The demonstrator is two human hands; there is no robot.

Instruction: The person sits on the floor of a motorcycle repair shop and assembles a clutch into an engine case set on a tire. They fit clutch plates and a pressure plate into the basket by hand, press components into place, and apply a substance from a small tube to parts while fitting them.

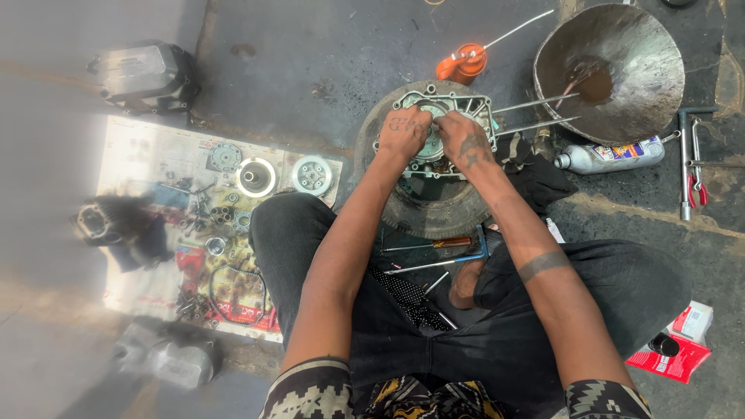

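Observation:
A metal engine case (473, 106) lies on a small rubber tyre (425, 213) on the floor in front of my crossed legs. Both hands press on the round part at its centre (432, 151). My left hand (403, 130) has its fingers curled over the left side of that part. Beside it, touching, my right hand (463, 140) grips the right side. What lies under the fingers is hidden. Two long studs (535, 103) stick out of the case to the right.
A large metal bowl (621, 46) with brown oil sits at the back right, an orange oil can (462, 64) behind the case, a plastic bottle (609, 155) and wrenches (687, 159) to the right. Screwdrivers (431, 245) lie by my legs. A newspaper (155, 155) with several engine parts lies left.

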